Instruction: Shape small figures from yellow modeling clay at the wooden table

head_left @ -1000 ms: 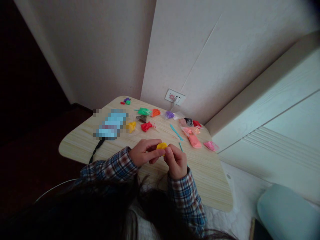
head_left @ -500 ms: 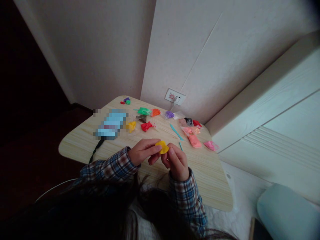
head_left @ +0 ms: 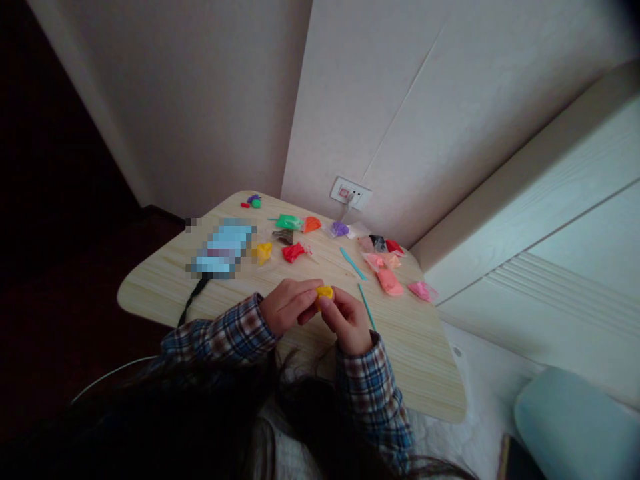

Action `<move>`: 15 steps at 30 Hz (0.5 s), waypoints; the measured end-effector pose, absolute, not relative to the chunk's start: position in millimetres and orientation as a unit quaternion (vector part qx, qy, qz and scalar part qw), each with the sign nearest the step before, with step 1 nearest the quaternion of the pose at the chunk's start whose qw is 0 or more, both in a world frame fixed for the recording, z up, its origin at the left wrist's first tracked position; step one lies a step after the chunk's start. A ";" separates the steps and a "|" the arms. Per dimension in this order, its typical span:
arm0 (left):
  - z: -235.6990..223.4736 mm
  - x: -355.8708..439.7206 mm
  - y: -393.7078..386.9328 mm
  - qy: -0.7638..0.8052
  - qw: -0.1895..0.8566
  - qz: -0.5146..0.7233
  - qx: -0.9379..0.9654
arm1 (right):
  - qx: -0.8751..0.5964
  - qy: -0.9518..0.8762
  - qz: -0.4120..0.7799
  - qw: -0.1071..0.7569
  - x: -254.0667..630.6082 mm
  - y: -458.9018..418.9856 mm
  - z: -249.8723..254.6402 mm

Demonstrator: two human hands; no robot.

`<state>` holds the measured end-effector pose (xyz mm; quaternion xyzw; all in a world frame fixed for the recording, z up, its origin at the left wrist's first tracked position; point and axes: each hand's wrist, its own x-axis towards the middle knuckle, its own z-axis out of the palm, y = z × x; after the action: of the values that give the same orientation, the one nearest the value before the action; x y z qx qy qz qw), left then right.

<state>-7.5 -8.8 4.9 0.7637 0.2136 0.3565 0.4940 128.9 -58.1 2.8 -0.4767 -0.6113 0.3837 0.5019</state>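
Observation:
A small lump of yellow modelling clay [head_left: 325, 292] is pinched between both hands above the front part of the table. My left hand [head_left: 290, 303] grips it from the left with bent fingers, and my right hand [head_left: 349, 317] presses its thumb on the lump from the right. The fingers cover much of the clay. Just beyond my right hand lies a thin teal stick [head_left: 367, 305], and farther back a blue plastic clay knife [head_left: 353, 263]. Past my left hand sit an opened bag of yellow clay [head_left: 262, 253] and a bag of red clay [head_left: 294, 253].
On the wooden table [head_left: 150, 287], a pixelated phone-like device [head_left: 224, 247] with a black cable lies at left. Green clay [head_left: 289, 223], purple clay [head_left: 340, 229] and pink clay [head_left: 390, 283] packets line the back and right. Small shaped clay pieces [head_left: 255, 203] rest at the far corner.
The yellow clay has gone from a flattened, spread piece to a more compact, folded lump. My right hand has shifted left, closer to my left hand, uncovering more of the teal stick.

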 end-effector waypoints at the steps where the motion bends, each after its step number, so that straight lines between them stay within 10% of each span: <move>1: 4.5 -7.3 -8.3 0.211 0.481 0.350 0.776 | -0.500 -0.618 0.354 0.494 129.4 -58.1 1.5; 15: 5.5 -2.6 -0.8 0.215 0.569 0.296 0.736 | -0.493 -0.600 0.305 0.551 135.0 -59.3 -9.0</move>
<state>-2.6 -0.8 5.5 0.7364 0.2146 0.2959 0.5694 135.0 -59.3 -9.0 -0.4928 -0.6002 0.3052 0.5511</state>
